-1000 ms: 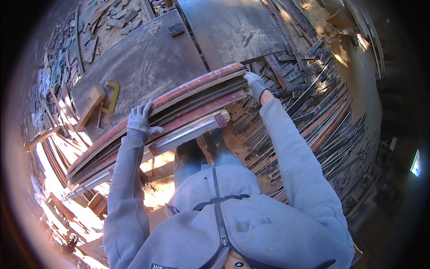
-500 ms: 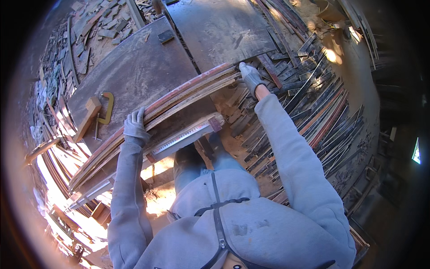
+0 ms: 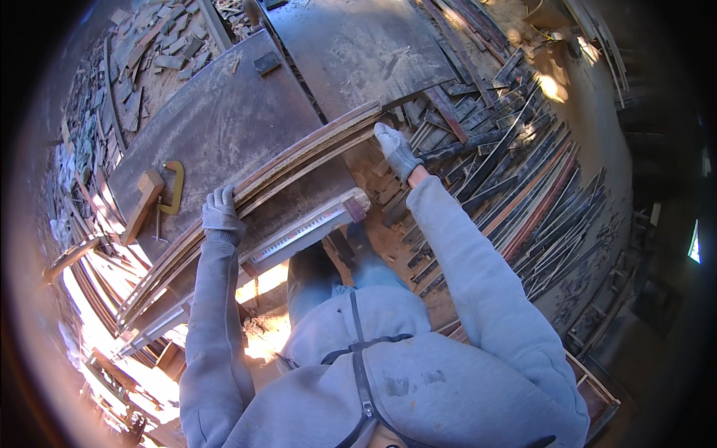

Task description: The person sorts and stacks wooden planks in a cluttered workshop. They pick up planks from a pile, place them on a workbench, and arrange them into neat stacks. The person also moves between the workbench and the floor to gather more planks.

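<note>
A bundle of long, thin wooden strips (image 3: 299, 157) lies along the near edge of a dark, dusty tabletop (image 3: 224, 123), bending across the head view. My gloved left hand (image 3: 222, 214) is closed over the strips left of the middle, its fingers on top. At their right end, my gloved right hand (image 3: 396, 149) is closed on the tips, most of its fingers hidden. Below the bundle, on the near side, runs a metal rail with a measuring scale (image 3: 299, 233). The table saw-like slot (image 3: 295, 71) crosses the tabletop beyond the strips.
On the tabletop's left lie a yellow C-clamp (image 3: 176, 188) and a wooden block (image 3: 146, 201). A small dark block (image 3: 267, 63) rests near the slot. Wood offcuts (image 3: 175, 56) are heaped at the far left; many loose strips (image 3: 523, 216) cover the ground at right.
Both hands and the strips' right end have shifted left, the right hand also slightly nearer. The reddish face along the bundle's far side shows less now.
</note>
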A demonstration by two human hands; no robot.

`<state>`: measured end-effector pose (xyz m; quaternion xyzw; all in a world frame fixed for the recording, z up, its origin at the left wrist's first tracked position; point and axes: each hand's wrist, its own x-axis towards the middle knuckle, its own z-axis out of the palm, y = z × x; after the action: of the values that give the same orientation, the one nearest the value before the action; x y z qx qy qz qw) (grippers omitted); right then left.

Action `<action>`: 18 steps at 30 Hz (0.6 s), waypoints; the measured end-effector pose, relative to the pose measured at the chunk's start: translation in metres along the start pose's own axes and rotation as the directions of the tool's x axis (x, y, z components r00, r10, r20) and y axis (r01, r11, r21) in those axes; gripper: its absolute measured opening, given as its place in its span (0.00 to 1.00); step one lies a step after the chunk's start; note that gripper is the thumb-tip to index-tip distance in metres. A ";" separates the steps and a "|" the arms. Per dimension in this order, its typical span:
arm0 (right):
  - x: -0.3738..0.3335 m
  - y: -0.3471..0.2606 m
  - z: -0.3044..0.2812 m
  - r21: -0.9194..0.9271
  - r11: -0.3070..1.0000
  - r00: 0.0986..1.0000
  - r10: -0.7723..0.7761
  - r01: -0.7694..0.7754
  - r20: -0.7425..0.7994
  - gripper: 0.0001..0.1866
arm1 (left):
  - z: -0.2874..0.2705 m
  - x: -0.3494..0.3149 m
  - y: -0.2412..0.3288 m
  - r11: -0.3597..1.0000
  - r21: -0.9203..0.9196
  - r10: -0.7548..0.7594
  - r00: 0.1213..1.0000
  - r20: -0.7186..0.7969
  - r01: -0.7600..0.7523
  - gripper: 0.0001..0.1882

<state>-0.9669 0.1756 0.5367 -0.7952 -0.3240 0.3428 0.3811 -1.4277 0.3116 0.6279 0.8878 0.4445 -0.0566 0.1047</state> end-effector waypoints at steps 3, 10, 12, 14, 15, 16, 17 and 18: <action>0.000 0.005 0.003 0.237 0.970 0.995 0.078 -0.062 -0.057 0.27 | -0.002 0.004 -0.002 1.000 -0.016 -0.019 0.999 0.048 0.020 0.50; 0.018 -0.002 -0.026 0.395 0.909 0.990 -0.103 0.133 -0.096 0.28 | 0.001 0.007 -0.006 1.000 0.010 0.014 1.000 -0.013 -0.014 0.46; 0.031 -0.014 -0.029 0.515 0.854 0.997 -0.070 0.076 -0.033 0.32 | 0.004 0.008 -0.010 1.000 0.010 -0.006 1.000 0.028 0.006 0.48; 0.042 -0.025 -0.029 0.358 0.924 0.986 -0.159 0.132 0.046 0.36 | 0.007 0.009 -0.012 0.997 0.050 0.062 0.997 -0.042 -0.060 0.52; 0.046 -0.029 -0.028 0.262 0.962 0.993 -0.097 0.077 0.063 0.37 | 0.008 0.008 -0.013 0.997 0.068 0.034 0.999 0.012 -0.035 0.54; 0.049 -0.033 -0.029 0.184 0.980 0.991 -0.096 0.077 0.098 0.38 | 0.008 0.008 -0.013 0.994 0.051 0.097 0.992 -0.078 -0.093 0.57; 0.051 -0.037 -0.031 0.168 0.980 0.986 -0.131 0.112 0.107 0.37 | 0.007 0.007 -0.013 0.995 0.032 0.098 0.990 -0.100 -0.095 0.61; 0.053 -0.040 -0.034 0.151 0.978 0.980 -0.161 0.143 0.118 0.36 | 0.006 0.006 -0.012 0.995 0.012 0.099 0.988 -0.117 -0.099 0.64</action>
<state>-0.9205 0.2231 0.5700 -0.7150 -0.3827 0.3856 0.4401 -1.4341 0.3220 0.6192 0.9109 0.4051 -0.0004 0.0784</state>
